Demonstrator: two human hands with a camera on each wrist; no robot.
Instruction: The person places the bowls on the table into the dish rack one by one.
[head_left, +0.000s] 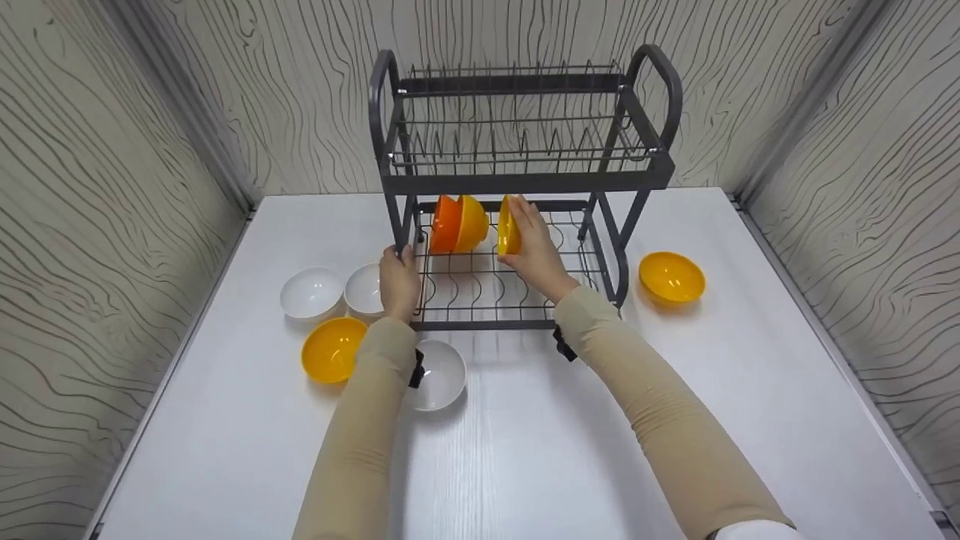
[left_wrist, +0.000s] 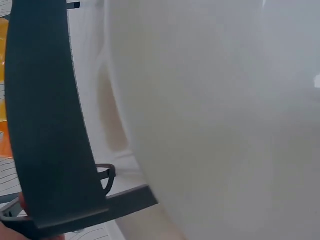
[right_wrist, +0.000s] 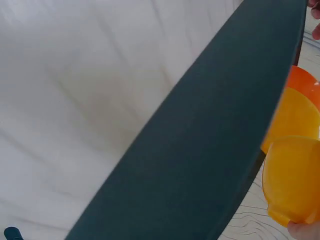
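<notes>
In the head view my right hand point(head_left: 536, 251) holds a yellow bowl point(head_left: 508, 227) tipped on its side, inside the lower tier of a dark two-tier dish rack point(head_left: 525, 182). To its left, an orange bowl point(head_left: 445, 225) and another yellow bowl point(head_left: 472, 223) stand on edge, one against the other, on the lower wires. My left hand point(head_left: 399, 283) grips the rack's left side near the front. The right wrist view shows the held yellow bowl point(right_wrist: 292, 177) with fingertips at its base. A rack bar point(left_wrist: 50, 110) fills much of the left wrist view's left side.
Left of the rack are white bowls point(head_left: 311, 292), one partly behind my left hand, and a yellow bowl point(head_left: 332, 350). Another white bowl point(head_left: 442, 376) sits in front, beside my left sleeve. A yellow bowl point(head_left: 672, 278) stands right of the rack. Patterned panels point(head_left: 300, 90) enclose the white table point(head_left: 510, 450).
</notes>
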